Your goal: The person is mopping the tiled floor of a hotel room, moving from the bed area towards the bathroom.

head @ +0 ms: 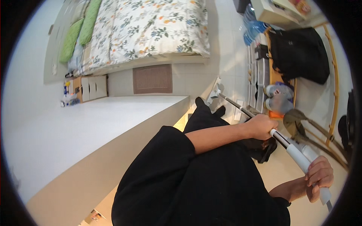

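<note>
A flat floor mop with a telescoping metal pole (pixel 234 104) runs slantwise from the floor up to my right side. My left hand (pixel 261 127) is closed around the middle of the pole. Higher up, my right hand (pixel 319 175) grips the white handle sleeve (pixel 300 158) near its end. The white mop head (pixel 214 91) rests on the tiled floor (pixel 195 75), just ahead of my dark-covered feet (pixel 201 102). The underside of the mop head is hidden.
To the left a white wall (pixel 113 135) ends beside my legs. Ahead are a bed with a floral cover (pixel 152 25) and a brown mat (pixel 152 79). At right, a wooden rack (pixel 335 70) holds a black bag (pixel 299 53), near plastic drawers (pixel 261 73) and large bottles (pixel 280 103).
</note>
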`<state>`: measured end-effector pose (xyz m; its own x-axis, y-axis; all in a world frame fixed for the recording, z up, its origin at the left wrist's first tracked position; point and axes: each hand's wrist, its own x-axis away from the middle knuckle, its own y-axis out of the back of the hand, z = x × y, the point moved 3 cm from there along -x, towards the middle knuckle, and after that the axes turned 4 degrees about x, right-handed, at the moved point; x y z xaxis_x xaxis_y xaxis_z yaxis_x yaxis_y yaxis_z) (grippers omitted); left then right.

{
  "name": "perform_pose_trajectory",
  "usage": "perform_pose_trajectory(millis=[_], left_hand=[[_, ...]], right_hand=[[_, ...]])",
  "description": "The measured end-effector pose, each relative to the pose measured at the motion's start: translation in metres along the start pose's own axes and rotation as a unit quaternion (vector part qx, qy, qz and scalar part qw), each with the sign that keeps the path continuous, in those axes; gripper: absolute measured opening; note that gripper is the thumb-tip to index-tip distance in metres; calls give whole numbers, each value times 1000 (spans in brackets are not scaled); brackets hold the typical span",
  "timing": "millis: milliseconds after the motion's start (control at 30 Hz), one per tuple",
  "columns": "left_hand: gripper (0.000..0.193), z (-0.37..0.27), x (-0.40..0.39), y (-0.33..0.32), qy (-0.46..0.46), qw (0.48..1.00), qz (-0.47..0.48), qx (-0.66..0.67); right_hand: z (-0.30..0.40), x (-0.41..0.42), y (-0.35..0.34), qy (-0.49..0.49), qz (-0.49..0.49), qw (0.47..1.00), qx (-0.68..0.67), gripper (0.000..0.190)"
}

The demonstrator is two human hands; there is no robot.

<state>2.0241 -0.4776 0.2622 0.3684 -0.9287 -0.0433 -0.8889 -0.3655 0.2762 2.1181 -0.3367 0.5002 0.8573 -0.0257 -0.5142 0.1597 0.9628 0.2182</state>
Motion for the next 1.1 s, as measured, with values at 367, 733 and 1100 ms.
perform_pose_trajectory(millis=[367, 733, 1100], left_hand=[[15, 77, 77, 190, 150, 972, -149, -106], [10, 160, 184, 347, 331, 901, -227, -164], [15, 187, 278, 432, 384, 796, -426, -191]], right_hand=[[-99, -138, -149, -55, -5, 985, -164, 21], [-198, -213, -286, -87, 218, 958, -167, 11], [-224, -311, -404, 24, 503, 827, -249, 36]])
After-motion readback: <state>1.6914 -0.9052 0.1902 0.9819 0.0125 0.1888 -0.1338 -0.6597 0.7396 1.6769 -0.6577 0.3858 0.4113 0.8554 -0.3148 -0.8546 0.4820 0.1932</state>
